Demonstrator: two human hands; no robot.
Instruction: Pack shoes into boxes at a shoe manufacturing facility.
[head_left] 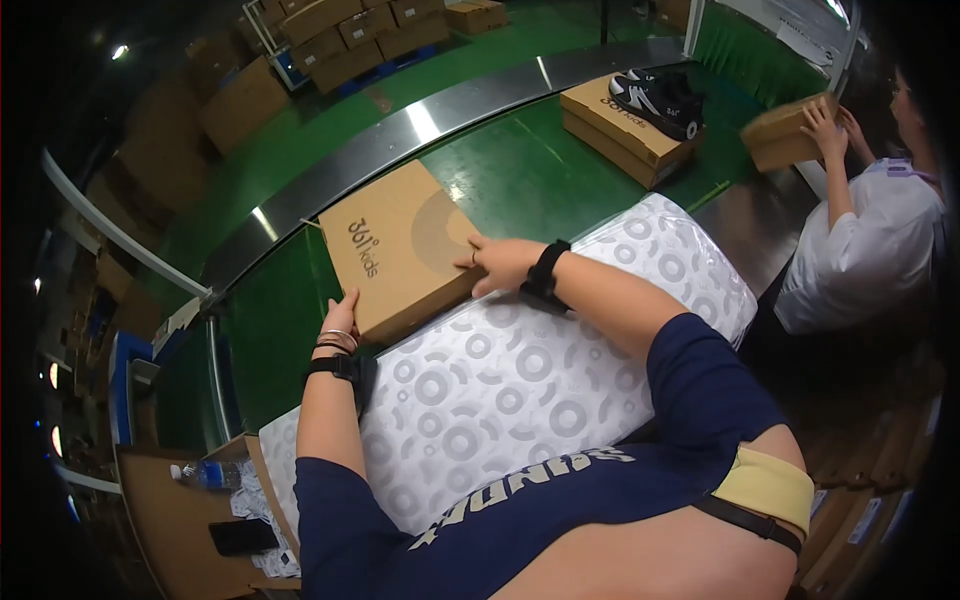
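A closed brown cardboard shoebox [395,240] with dark printing on its lid lies on the green conveyor belt in front of me. My left hand [342,313] grips its near left corner, thumb along the edge. On the right side of the box, my right hand [502,264] rests its fingers over the lid edge and side, holding it between both hands. Parts of the fingers are hidden by the box. Just below the box is a stack of white patterned wrapping paper [520,365], under my forearms.
Farther right on the belt, another shoebox [610,125] carries black-and-white sneakers [655,98]. A co-worker [860,240] at the right holds a brown box [785,135]. At lower left, a carton [165,500] contains a water bottle [205,474], a phone [243,538] and paper slips. A metal rail [400,130] edges the belt.
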